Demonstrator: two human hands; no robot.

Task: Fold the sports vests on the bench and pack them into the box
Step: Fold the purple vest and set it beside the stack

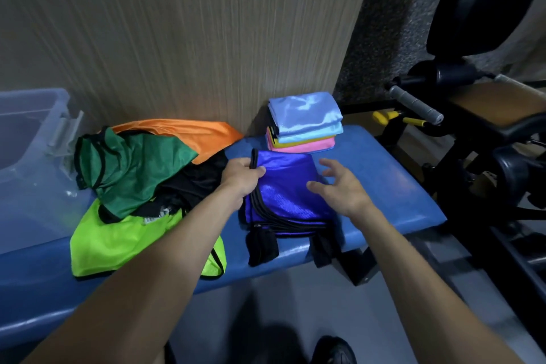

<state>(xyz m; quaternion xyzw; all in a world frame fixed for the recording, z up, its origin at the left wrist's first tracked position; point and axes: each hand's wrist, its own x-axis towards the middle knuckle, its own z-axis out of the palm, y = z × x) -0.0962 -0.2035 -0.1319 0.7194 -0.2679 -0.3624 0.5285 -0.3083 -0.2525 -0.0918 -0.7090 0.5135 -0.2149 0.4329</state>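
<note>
A purple vest (288, 198) with black trim lies folded on the blue bench (393, 186). My left hand (240, 176) grips its far left black-trimmed edge. My right hand (339, 186) hovers over the vest's right side with fingers spread and holds nothing. To the left lies a loose pile: a dark green vest (130, 168), an orange vest (189, 131), a black vest (195, 186) and a lime green vest (127, 241). A stack of folded vests (304, 121), light blue on top, pink at the bottom, stands at the back. The clear plastic box (26, 139) sits far left.
A wood-grain wall panel (192, 38) rises behind the bench. Black gym equipment with a grey-gripped bar (415, 105) and a brown pad stands at the right. My shoe (334, 350) shows on the grey floor below.
</note>
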